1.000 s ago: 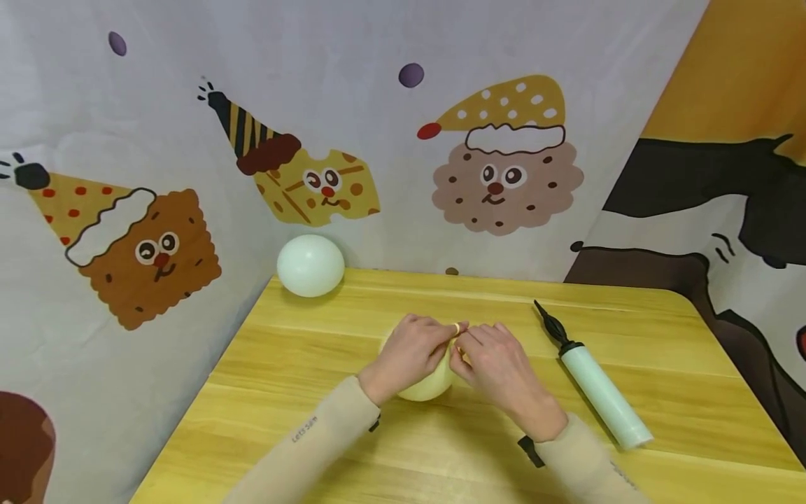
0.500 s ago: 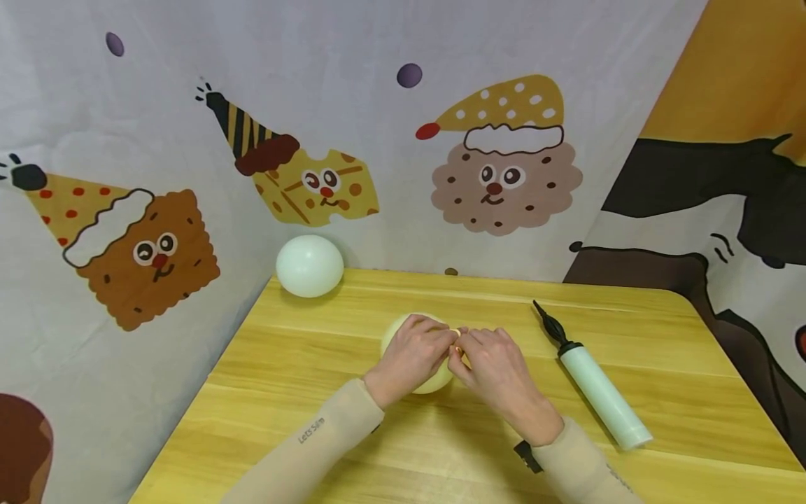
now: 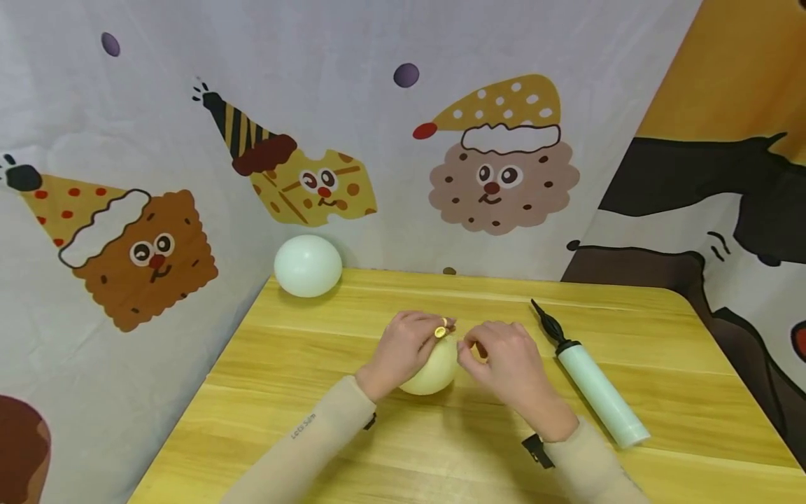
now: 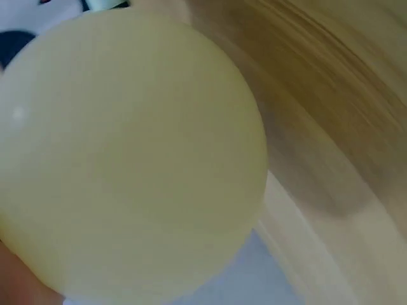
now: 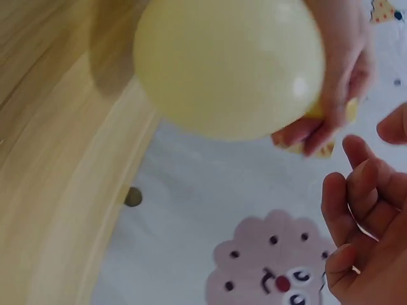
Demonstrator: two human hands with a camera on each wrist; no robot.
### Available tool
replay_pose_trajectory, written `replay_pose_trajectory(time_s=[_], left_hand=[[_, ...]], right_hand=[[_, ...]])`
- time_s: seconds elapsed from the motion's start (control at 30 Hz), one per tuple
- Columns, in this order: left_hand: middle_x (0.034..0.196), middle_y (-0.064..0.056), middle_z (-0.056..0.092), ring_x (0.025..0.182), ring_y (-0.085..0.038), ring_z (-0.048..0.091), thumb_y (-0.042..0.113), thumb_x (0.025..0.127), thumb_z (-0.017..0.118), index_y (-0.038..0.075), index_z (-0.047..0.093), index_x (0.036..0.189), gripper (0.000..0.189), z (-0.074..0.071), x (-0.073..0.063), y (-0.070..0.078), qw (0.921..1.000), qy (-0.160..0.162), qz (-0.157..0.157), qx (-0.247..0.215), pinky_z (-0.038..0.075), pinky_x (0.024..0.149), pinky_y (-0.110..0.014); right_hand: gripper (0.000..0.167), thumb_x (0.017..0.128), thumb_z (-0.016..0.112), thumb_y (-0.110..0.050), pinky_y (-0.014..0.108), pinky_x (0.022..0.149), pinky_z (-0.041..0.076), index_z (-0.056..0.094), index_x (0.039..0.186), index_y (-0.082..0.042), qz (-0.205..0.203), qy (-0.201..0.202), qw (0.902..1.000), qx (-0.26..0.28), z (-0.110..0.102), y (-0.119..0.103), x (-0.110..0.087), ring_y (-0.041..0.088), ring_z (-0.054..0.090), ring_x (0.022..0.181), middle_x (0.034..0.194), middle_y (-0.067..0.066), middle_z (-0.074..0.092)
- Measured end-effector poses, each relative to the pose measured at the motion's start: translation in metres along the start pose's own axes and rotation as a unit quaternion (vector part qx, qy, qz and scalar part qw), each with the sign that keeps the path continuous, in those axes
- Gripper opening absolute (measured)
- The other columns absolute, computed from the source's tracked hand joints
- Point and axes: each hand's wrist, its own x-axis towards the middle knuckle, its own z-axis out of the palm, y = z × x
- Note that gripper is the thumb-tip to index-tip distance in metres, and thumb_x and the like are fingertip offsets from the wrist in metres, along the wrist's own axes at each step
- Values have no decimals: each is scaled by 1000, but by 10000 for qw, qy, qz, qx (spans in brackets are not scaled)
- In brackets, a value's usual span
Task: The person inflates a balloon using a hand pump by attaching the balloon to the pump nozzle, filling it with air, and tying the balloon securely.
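A round pale yellow balloon (image 3: pixel 433 372) hangs just above the middle of the table, under my left hand (image 3: pixel 401 350). Those fingers pinch it at its neck, and the yellow rolled end (image 3: pixel 440 332) sticks out between them. To the right, my right hand (image 3: pixel 508 362) is apart from the balloon. Its fingers are loosely bent with nothing between them, as the right wrist view also shows at the fingers (image 5: pixel 362 190). The balloon (image 4: pixel 133 159) fills most of the left wrist view and hides nearly all of the left hand there.
A pale mint balloon (image 3: pixel 308 266) rests at the table's back left corner. On the right lies a mint hand pump (image 3: pixel 602 394) with a black nozzle, pointing backward. A cloth printed with cartoon figures (image 3: pixel 371 42) hangs behind the wooden table (image 3: pixel 277 350).
Both hands were together at the balloon's neck. The right hand has let go and moved a little to the right; the left still pinches the neck, its rolled end now showing.
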Motion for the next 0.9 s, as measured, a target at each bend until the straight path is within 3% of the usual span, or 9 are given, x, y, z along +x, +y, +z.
replay_pose_trajectory(time_s=[0.07,0.13,0.27,0.33,0.4,0.53,0.63,0.73,0.9], left_hand=[[114,1,77,110,-16,71,16,105,62,12,78,113,19,-3,2,0,9948,-83,-454,-908,54,98,-41],[116,2,77,117,-13,68,19,108,58,11,78,115,23,-6,4,1,9753,-217,-967,-1973,53,101,-38],[116,-7,76,127,-18,63,20,110,53,4,77,116,30,-9,4,3,9015,-378,-1668,-3974,51,105,-37],[115,-13,76,127,-21,63,20,111,51,-1,75,116,32,-9,2,2,8702,-480,-1729,-4589,52,104,-38],[114,-18,75,124,-23,64,22,112,49,-6,73,116,37,-9,0,1,8468,-609,-1705,-5001,55,100,-38],[112,-13,76,119,-21,66,31,112,47,-13,69,114,49,-8,-5,-2,8188,-797,-1657,-5438,59,92,-35],[110,-4,77,117,-21,66,37,111,48,-16,66,114,56,-8,-7,-4,8027,-887,-1729,-5639,60,88,-33],[109,4,76,118,-20,66,40,110,49,-16,64,119,59,-8,-8,-5,7956,-988,-1801,-5700,59,90,-32],[106,3,77,117,-18,67,35,111,49,-16,62,123,54,-9,-9,-6,7839,-1183,-1666,-5863,58,94,-35]], right_hand=[[8,88,69,-12,31,61,40,71,80,-13,335,-25,9992,203,-2,5,-1,8,48,62,68,-6,56],[7,93,69,-11,35,65,46,73,88,-11,702,-150,9962,500,-2,9,-1,11,55,68,76,-4,62],[16,105,62,-18,40,70,54,74,110,-8,1516,-669,9762,1401,-1,13,-2,18,65,86,97,3,71],[23,108,58,-22,39,72,55,72,120,-9,1766,-932,9611,1906,0,13,-1,20,66,94,109,5,72],[27,110,55,-25,39,77,55,71,127,-12,1837,-1178,9469,2360,1,12,0,20,66,100,117,3,72],[29,110,55,-24,41,87,56,72,132,-17,1753,-1485,9213,3136,2,11,1,19,66,108,119,-1,71],[27,109,57,-22,41,87,56,73,131,-20,1747,-1551,9100,3425,3,11,1,18,65,105,113,-3,70],[27,108,59,-22,42,89,55,73,130,-20,1771,-1576,9057,3514,3,11,1,17,65,106,113,-4,70],[24,106,62,-21,40,94,56,76,126,-17,1821,-1628,8986,3645,2,10,2,17,67,109,114,-3,71]])
